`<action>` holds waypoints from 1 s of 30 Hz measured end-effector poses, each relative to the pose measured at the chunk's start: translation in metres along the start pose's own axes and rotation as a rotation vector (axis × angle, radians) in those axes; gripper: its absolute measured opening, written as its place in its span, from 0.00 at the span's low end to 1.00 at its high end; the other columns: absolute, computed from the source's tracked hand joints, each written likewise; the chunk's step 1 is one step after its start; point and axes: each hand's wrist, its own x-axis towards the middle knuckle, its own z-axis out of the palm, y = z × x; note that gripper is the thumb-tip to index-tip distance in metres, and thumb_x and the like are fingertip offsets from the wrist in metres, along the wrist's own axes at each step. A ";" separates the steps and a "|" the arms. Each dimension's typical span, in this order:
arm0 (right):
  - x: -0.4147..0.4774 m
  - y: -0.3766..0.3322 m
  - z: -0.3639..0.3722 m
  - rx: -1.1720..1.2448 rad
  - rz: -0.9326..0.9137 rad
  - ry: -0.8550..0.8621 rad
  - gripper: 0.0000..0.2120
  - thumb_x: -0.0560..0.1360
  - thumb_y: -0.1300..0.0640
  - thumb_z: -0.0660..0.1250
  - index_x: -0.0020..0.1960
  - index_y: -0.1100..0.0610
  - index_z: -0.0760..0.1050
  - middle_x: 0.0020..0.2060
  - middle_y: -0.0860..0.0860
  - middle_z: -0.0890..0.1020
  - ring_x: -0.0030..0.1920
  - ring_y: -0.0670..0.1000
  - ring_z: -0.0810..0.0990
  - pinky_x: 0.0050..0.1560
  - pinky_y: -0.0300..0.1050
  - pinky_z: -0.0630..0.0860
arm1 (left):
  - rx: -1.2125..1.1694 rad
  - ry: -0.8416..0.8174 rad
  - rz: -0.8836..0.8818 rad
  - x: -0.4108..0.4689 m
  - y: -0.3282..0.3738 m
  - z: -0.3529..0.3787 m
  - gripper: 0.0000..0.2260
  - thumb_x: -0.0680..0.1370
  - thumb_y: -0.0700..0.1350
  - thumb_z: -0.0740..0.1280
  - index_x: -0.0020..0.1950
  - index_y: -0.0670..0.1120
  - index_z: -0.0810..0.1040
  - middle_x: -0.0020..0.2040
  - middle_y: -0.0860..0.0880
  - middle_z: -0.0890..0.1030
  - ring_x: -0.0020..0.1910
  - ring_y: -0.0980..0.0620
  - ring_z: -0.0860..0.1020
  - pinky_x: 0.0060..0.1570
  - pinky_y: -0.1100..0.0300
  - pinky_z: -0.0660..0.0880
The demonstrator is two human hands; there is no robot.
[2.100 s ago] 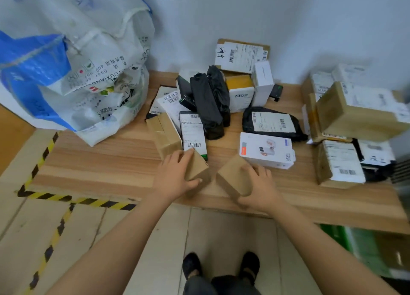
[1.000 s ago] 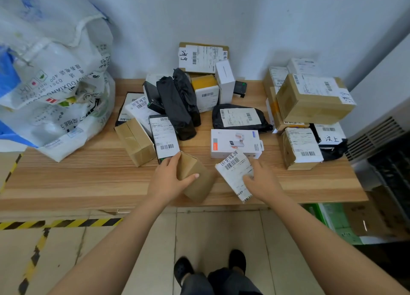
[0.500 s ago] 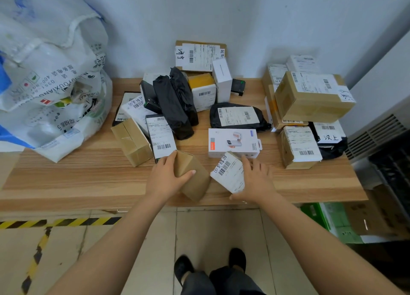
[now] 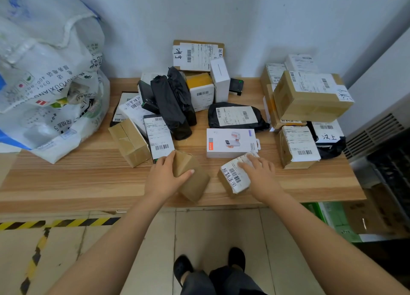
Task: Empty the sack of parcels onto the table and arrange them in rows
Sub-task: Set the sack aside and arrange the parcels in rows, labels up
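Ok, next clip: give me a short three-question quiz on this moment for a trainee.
1. True or false: the sack sits at the right end of the table.
2. The left hand grips: A the sack, B a plain brown box, C the table.
3. What lies under the right hand?
Key: 1 false, it is at the left end. 2 B. 3 a small labelled parcel.

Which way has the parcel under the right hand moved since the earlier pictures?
Yes. The labelled parcel under the right hand shifted rightward along the front edge of the white power-bank box and turned label-up.
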 end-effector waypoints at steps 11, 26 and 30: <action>-0.006 -0.002 0.002 0.106 0.035 0.012 0.31 0.71 0.43 0.65 0.71 0.45 0.61 0.75 0.51 0.58 0.74 0.56 0.56 0.74 0.61 0.48 | -0.139 0.020 0.005 -0.010 -0.002 -0.003 0.40 0.69 0.68 0.68 0.75 0.52 0.61 0.69 0.50 0.69 0.66 0.50 0.68 0.61 0.52 0.71; 0.008 -0.095 0.001 0.701 0.009 -0.018 0.29 0.79 0.44 0.61 0.76 0.50 0.58 0.71 0.54 0.68 0.69 0.54 0.68 0.69 0.54 0.67 | -0.212 0.020 0.430 -0.029 -0.048 0.006 0.41 0.62 0.44 0.77 0.69 0.53 0.58 0.66 0.53 0.61 0.66 0.49 0.62 0.68 0.36 0.60; 0.005 -0.097 0.009 0.695 0.051 0.013 0.29 0.77 0.45 0.65 0.74 0.48 0.59 0.69 0.54 0.69 0.67 0.55 0.71 0.66 0.56 0.70 | -0.102 0.045 0.490 -0.033 -0.068 0.012 0.40 0.63 0.40 0.77 0.69 0.49 0.59 0.69 0.48 0.60 0.68 0.44 0.63 0.66 0.35 0.63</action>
